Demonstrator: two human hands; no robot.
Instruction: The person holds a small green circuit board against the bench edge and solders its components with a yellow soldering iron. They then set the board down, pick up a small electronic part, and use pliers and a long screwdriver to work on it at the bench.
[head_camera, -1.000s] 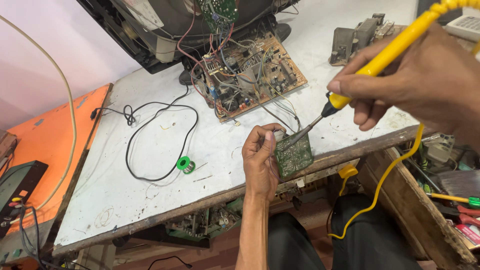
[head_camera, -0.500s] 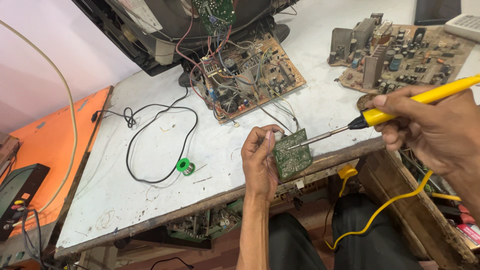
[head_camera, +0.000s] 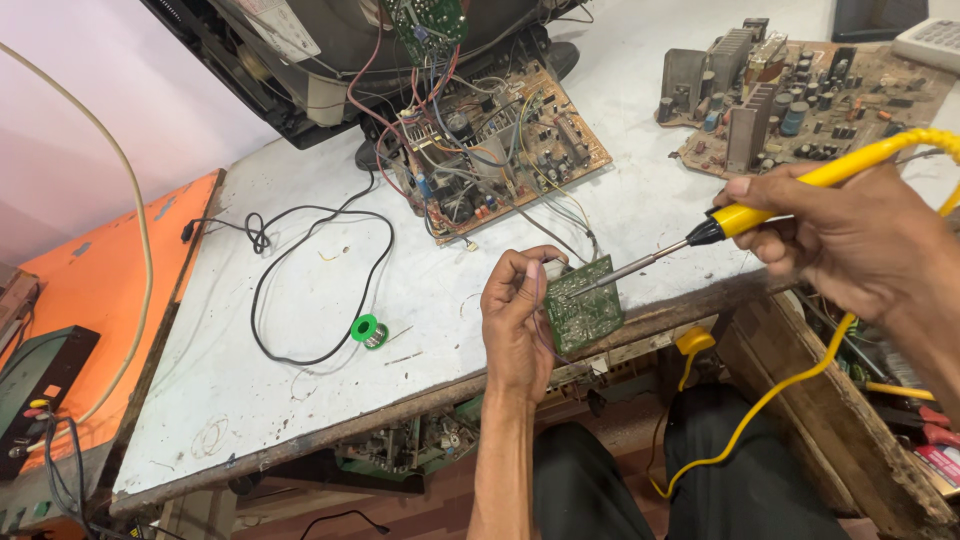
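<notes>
1. The left hand (head_camera: 518, 322) pinched a small green board (head_camera: 583, 303) upright at the table's (head_camera: 300, 400) front edge.
2. The right hand (head_camera: 850, 240) was closed around a yellow iron (head_camera: 800, 190), its tip touching the board's top.
3. The board looked light, stiff and fragile, best held by its edges.
4. Nearby lay a solder spool (head_camera: 368, 331), a black cable (head_camera: 300, 280), a wired chassis (head_camera: 500, 145) and a second board (head_camera: 800, 100); none blocked the hands.

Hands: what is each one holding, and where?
Left hand grips the small green board by its left edge. Right hand holds the soldering iron by its yellow handle.
</notes>
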